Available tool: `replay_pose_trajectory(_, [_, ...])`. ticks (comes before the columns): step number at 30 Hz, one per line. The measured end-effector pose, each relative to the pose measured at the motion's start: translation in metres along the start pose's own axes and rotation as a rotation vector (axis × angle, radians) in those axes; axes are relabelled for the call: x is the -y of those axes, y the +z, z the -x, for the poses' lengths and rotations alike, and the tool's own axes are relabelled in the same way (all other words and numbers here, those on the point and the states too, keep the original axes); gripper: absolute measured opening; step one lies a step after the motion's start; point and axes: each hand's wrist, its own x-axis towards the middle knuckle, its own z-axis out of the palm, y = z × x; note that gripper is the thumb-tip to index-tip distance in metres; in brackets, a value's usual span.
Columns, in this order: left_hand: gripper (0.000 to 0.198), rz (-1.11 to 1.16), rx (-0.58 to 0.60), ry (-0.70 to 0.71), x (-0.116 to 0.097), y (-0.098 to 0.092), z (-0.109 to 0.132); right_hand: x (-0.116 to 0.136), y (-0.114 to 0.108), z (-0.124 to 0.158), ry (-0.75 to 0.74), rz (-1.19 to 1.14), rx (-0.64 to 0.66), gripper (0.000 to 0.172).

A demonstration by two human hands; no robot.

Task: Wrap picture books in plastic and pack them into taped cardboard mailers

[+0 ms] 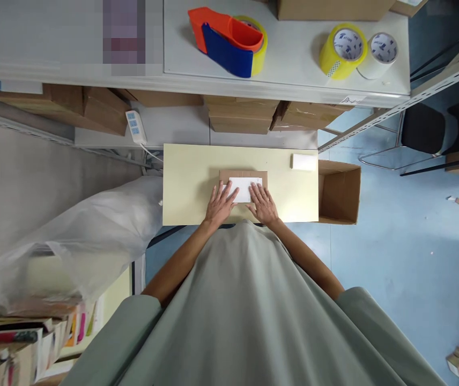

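Note:
A small brown cardboard box (243,174) lies on the pale yellow table (189,166), close to its front edge. On top of the box is a white label (242,188). My left hand (219,203) lies with its fingers spread over the left side of the box and label. Across the right side, my right hand (263,205) rests with fingers apart, its fingertips on the label's right end. Neither hand is closed around anything.
A small white block (303,162) sits at the table's back right. Beside the table's right end stands an open carton (339,192). The shelf (294,53) beyond holds an orange and blue tape dispenser (229,40) and tape rolls (342,51). Plastic wrap (104,214) bulges at left.

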Motion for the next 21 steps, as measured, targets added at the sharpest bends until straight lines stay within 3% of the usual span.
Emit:
replay_pose_trajectory(4, [0.068, 0.036, -0.033, -0.058, 0.013, 0.002, 0.017, -0.031, -0.004, 0.022, 0.154, -0.054, -0.057, 0.090])
replay_pose_trajectory(7, [0.087, 0.122, -0.074, -0.254, 0.031, 0.010, 0.031, -0.050, 0.003, 0.039, 0.285, -0.176, -0.048, 0.107])
replay_pose_trajectory(10, [0.102, 0.281, -0.036, -0.452, 0.049, 0.021, 0.035, -0.055, 0.015, 0.046, 0.432, -0.407, -0.027, 0.110])
replay_pose_trajectory(12, [0.098, 0.387, 0.014, -0.491, 0.055, 0.026, 0.032, -0.050, 0.021, 0.045, 0.498, -0.579, -0.044, 0.103])
replay_pose_trajectory(15, [0.078, 0.479, 0.023, -0.455, 0.056, 0.026, 0.022, -0.037, 0.023, 0.038, 0.511, -0.806, -0.098, 0.085])
replay_pose_trajectory(21, [0.043, 0.585, -0.147, -0.372, 0.043, -0.006, 0.020, -0.019, -0.004, 0.032, 0.591, -0.916, -0.267, 0.057])
